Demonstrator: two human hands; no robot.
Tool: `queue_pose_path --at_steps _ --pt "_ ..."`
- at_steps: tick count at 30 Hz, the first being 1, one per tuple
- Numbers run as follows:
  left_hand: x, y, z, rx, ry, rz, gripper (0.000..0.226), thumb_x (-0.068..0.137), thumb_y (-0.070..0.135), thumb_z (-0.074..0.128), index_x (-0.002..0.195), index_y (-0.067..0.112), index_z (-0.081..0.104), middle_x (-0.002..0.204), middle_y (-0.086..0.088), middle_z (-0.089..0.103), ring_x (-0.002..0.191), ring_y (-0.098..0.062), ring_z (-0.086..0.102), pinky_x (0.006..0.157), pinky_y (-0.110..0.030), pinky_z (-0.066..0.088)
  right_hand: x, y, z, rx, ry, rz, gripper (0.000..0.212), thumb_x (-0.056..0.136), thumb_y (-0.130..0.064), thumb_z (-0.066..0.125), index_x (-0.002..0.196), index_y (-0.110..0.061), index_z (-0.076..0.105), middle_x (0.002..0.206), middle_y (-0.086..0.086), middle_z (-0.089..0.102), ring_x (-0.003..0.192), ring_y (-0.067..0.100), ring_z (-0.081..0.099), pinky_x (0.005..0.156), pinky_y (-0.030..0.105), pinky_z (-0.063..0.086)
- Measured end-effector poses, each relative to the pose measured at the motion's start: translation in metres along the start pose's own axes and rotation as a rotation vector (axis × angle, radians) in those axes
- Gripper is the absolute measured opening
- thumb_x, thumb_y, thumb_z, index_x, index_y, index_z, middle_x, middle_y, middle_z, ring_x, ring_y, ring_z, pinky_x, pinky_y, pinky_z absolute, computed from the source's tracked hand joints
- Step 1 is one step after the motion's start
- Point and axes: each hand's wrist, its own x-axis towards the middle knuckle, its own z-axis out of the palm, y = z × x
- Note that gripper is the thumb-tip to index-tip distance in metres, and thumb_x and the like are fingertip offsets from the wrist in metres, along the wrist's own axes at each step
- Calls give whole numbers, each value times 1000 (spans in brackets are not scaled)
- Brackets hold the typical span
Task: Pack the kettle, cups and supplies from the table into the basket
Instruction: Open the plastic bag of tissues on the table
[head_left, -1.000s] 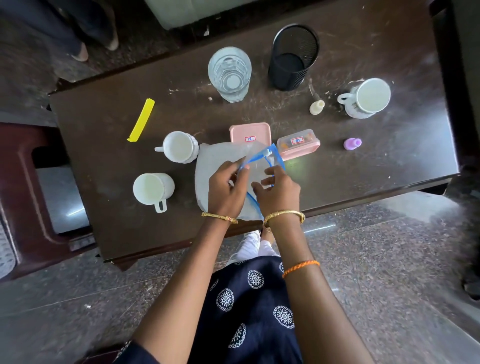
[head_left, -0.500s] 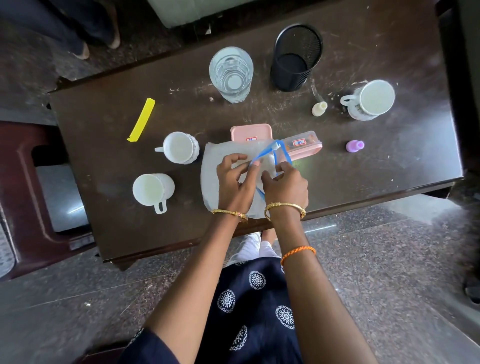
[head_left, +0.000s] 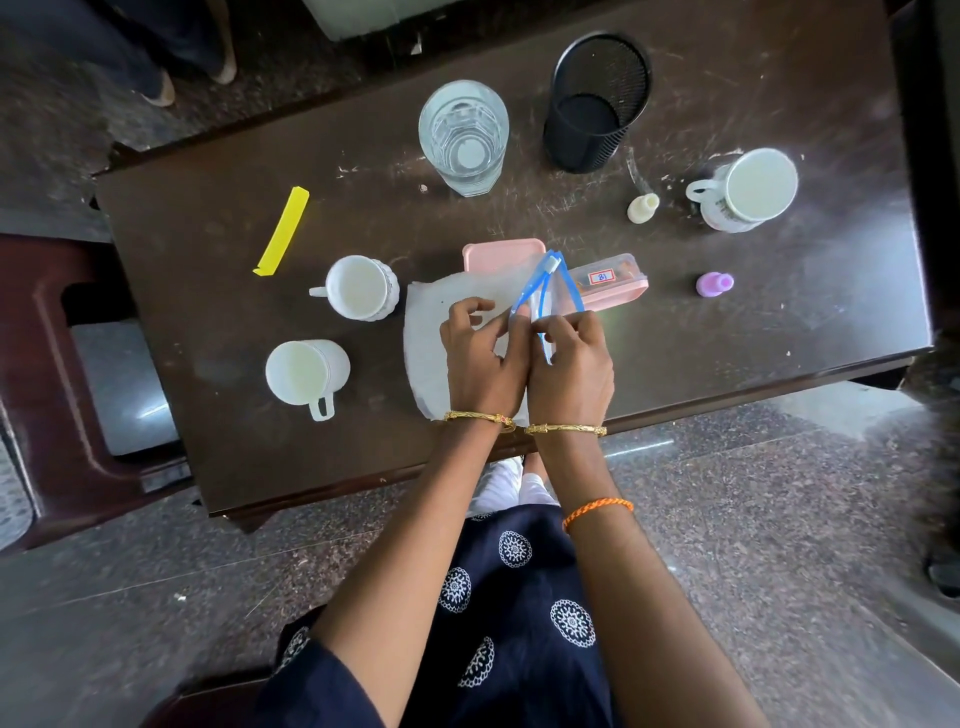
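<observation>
Both hands meet at the table's (head_left: 218, 218) near edge: the left hand (head_left: 480, 364) and the right hand (head_left: 571, 366) each pinch the clear zip bag (head_left: 431, 332) at its blue seal strip (head_left: 540, 291) — fingertips almost touching. Just beyond the grip lie a pink lid (head_left: 501, 253) and a clear labelled box (head_left: 610, 278). Left of the grip stand two white cups (head_left: 358, 287) and (head_left: 304, 371), farther left a yellow clip (head_left: 283, 231); a third cup (head_left: 753, 188), a cream bottle (head_left: 642, 208) and a purple bottle (head_left: 714, 283) sit to the right — a water glass (head_left: 463, 136) and black mesh holder (head_left: 597, 101) well beyond.
</observation>
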Motion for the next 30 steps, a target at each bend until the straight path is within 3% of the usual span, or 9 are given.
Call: queue_pose_path --at_steps 3,5,8,11,14,17,20,25,30 --pt "-2 3 -5 -55 4 19 31 91 31 55 89 4 70 99 -5 51 96 -25 56 77 -44 56 4 4 -3 160 -50 -88 5 81 -4 67 82 1 66 86 16 64 74 29 61 63 35 52" --pt "-5 4 -10 -85 -39 35 32 90 35 54 95 8 70 95 2 47 94 -23 57 75 -40 56 7 5 -6 245 -97 -41 7 84 -6 64 82 -1 58 73 5 62 61 11 58 60 15 48" --pt "-8 -5 -21 -76 -25 120 41 88 46 48 110 17 68 101 6 46 100 -15 54 82 -17 47 13 10 -8 306 -193 127 11 88 -9 58 86 -12 47 62 -2 57 48 -4 52 50 6 33" --pt "-3 -26 -39 10 167 46 47 87 49 46 118 18 62 120 -1 49 114 -11 45 92 -5 33 17 16 -11 283 -223 211 12 87 -10 59 84 -11 47 74 6 64 56 3 55 52 8 32" --pt "7 -51 -52 118 185 -228 67 81 55 47 134 14 44 139 -11 43 127 -23 39 106 -34 37 14 18 -11 162 -87 88 8 82 -6 64 83 0 59 96 19 64 83 29 60 71 22 44" --pt "9 -65 -55 162 72 -409 84 77 62 46 143 14 26 148 -11 30 134 -31 33 108 -54 36 9 16 -11 183 79 -86 6 76 0 64 78 2 59 84 18 63 72 30 58 65 25 43" --pt "12 -72 -55 86 72 -433 74 85 55 50 141 12 29 138 -12 44 129 -31 40 105 -51 41 11 20 -11 360 0 5 15 75 -12 63 67 -11 50 60 -2 54 54 5 49 58 17 41" --pt "24 -72 -56 -89 76 -536 46 89 43 53 123 12 47 120 -13 58 110 -29 55 90 -41 48 26 39 -5 452 -328 372 20 76 -17 69 86 -5 57 75 8 68 69 20 62 78 51 56" --pt "27 -73 -58 -25 43 -455 31 92 34 52 107 8 56 113 -15 60 106 -31 54 95 -45 46 36 51 0 329 -461 444 21 81 -18 70 93 -1 65 76 9 64 68 27 59 67 34 51"
